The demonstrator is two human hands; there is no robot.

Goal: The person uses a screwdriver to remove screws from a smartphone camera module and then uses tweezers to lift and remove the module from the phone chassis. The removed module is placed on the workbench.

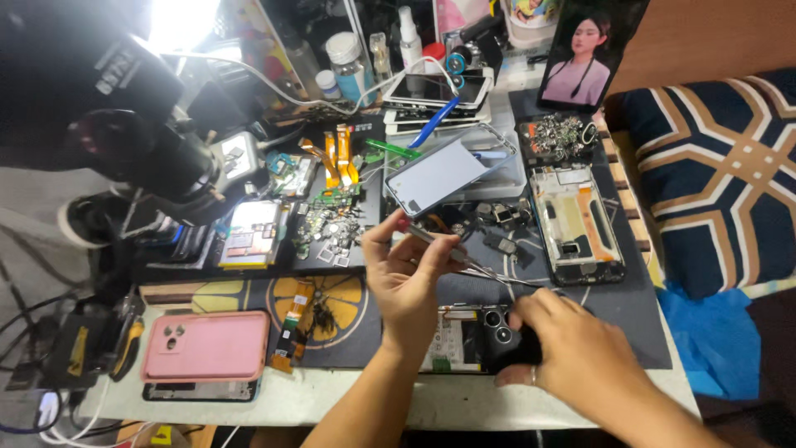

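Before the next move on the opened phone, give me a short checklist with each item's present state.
1. Opened phone steadied: ok, the right hand rests on its camera end.
2. Tool in grip: ok, the left hand pinches a thin tool with a red end.
3. Tool tip on its spot: cannot tell, the tip is too fine to follow.
4. Phone lying flat on the dark work mat: ok.
5. Loose parts near the hands: not ok, small metal parts and flex cables lie scattered close by.
6. Pink phone case out of the way: ok, it lies apart to the left.
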